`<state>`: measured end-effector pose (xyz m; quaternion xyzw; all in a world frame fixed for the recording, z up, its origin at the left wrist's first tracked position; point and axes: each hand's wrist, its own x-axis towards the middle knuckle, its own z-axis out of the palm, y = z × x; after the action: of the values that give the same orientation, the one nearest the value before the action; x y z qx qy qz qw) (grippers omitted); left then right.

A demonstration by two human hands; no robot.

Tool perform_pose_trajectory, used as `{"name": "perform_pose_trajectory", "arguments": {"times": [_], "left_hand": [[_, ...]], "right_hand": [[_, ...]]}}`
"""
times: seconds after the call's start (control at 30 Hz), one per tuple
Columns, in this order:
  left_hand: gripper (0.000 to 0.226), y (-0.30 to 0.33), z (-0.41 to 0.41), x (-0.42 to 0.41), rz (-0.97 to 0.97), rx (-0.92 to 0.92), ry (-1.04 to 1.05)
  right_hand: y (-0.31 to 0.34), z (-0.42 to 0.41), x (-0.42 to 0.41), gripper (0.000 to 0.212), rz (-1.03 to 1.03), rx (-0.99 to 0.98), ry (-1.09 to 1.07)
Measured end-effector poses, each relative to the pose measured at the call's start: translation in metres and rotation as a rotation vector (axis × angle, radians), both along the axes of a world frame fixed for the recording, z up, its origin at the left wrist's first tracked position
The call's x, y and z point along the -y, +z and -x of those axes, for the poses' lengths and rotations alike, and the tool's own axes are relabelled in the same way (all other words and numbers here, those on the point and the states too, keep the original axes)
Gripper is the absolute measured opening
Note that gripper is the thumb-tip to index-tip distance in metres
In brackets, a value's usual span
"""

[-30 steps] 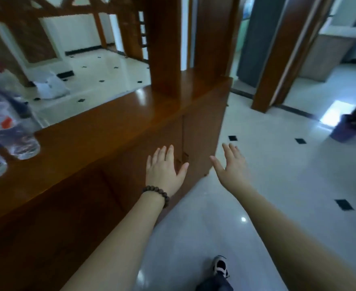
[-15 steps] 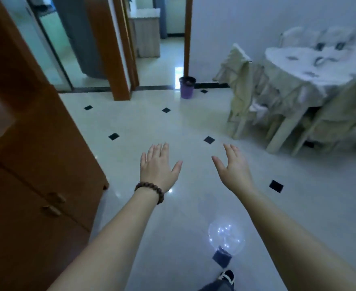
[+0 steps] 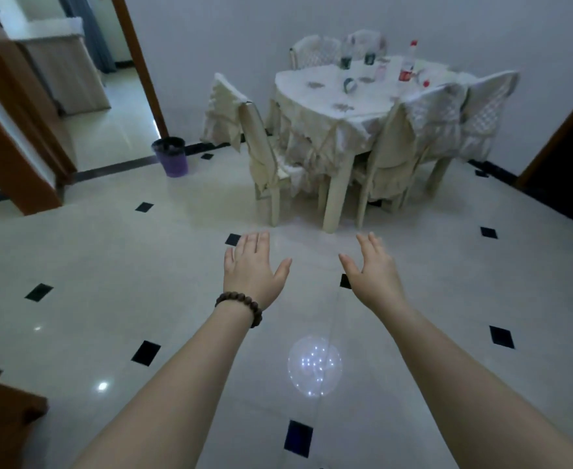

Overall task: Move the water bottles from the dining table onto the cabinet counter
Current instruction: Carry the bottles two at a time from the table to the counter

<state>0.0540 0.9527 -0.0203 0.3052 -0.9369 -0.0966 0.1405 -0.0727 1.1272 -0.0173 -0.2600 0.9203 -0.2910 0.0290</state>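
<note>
— Bottles point(image 3: 407, 64) in sight now, standing on the far side of the desk point(image 3: 315, 96) across the room; a second ago you faced the cabinet, so you've turned back for another load.

— And your hands?

— Left hand point(image 3: 249, 269) and right hand point(image 3: 371, 269) reach forward over the tiled floor point(image 3: 92, 265), fingers point(image 3: 254, 240) spread wide, holding nothing, well apart from the desk.

bottles point(image 3: 407, 67) on dining table point(image 3: 319, 99) (far side), chairs point(image 3: 261, 143) around it, bin point(image 3: 171, 156) to its left
</note>
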Motion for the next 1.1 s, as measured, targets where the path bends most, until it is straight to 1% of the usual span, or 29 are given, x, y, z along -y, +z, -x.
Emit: {"name": "perform_pose_trajectory", "arguments": {"times": [0.1, 0.23, 0.5, 0.77, 1.1], "left_hand": [[0.074, -0.001, 0.058, -0.012, 0.003, 0.005, -0.063], [0.075, -0.005, 0.116, -0.018, 0.000, 0.013, -0.117], [0.072, -0.015, 0.206, 0.008, -0.042, 0.005, -0.130], [0.075, -0.024, 0.325, 0.074, -0.066, 0.022, -0.162], [0.075, -0.007, 0.486, 0.186, -0.074, -0.008, -0.207]], "right_hand": [[0.000, 0.048, -0.016, 0.062, -0.005, -0.007, -0.059], [-0.001, 0.100, -0.028, 0.062, -0.028, -0.017, -0.103], [-0.010, 0.185, -0.010, 0.061, -0.051, 0.022, -0.116], [-0.024, 0.298, 0.051, 0.062, -0.085, 0.021, -0.138], [-0.009, 0.452, 0.158, 0.063, -0.059, 0.011, -0.204]]}}
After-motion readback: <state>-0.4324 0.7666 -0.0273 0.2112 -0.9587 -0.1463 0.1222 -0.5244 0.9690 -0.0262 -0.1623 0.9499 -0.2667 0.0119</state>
